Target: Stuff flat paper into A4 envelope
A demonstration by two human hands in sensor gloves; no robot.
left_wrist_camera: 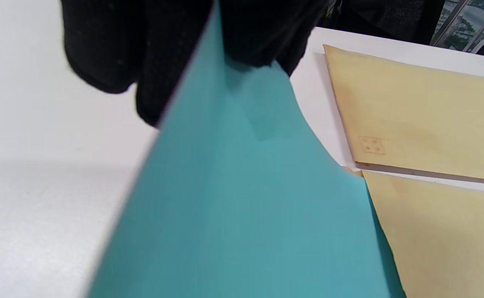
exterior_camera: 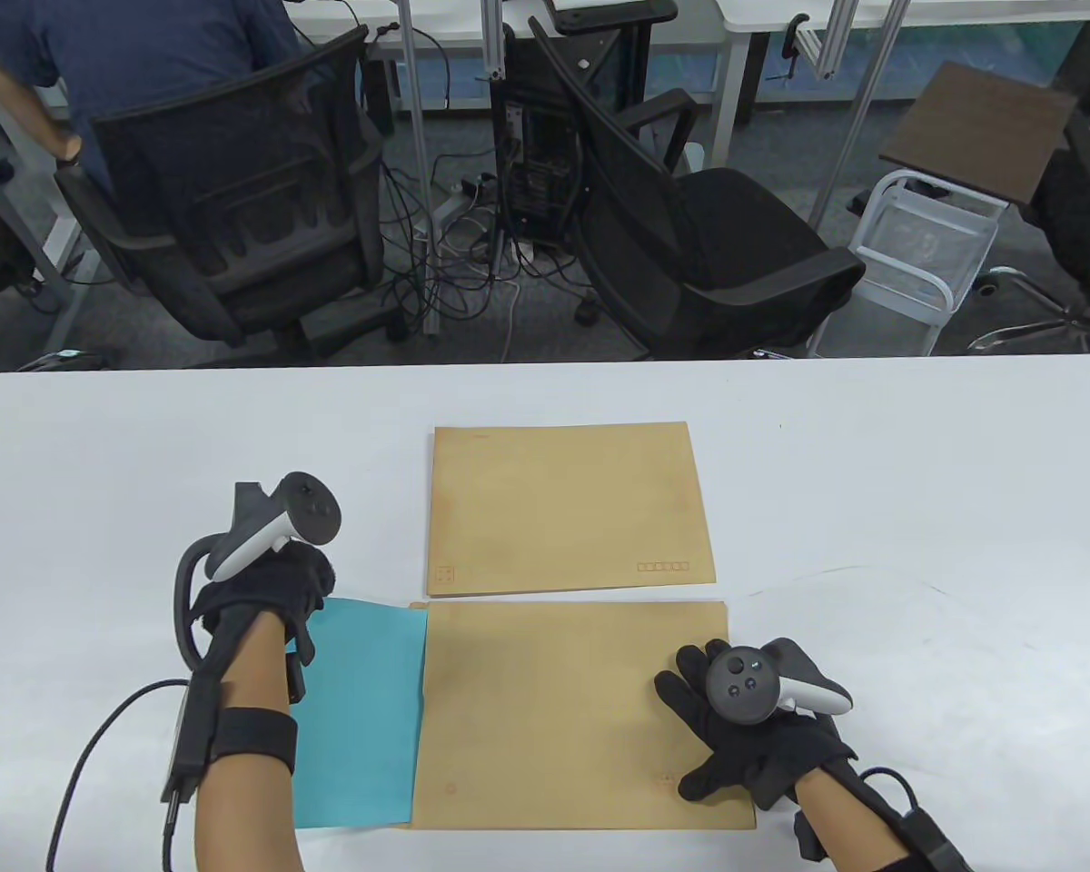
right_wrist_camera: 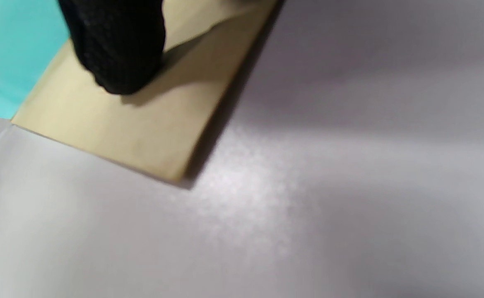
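left hand (exterior_camera: 268, 590) fingers (left_wrist_camera: 246, 37) pinch the flat teal paper sheet (exterior_camera: 363, 718) partly inside the near brown envelope (exterior_camera: 563, 718); right hand (exterior_camera: 754, 736) fingers, spread, press it flat.

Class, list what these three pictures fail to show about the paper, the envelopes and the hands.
- Teal paper: how far it reaches inside the near envelope is hidden by the envelope, table view.
- Left hand: its grip is blurred and cut off at the top, left wrist view.
- Far envelope: its print is too small, table view.
- Right hand: only one blurred finger shows, right wrist view.

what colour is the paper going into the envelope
Teal blue paper, clearest in the table view.
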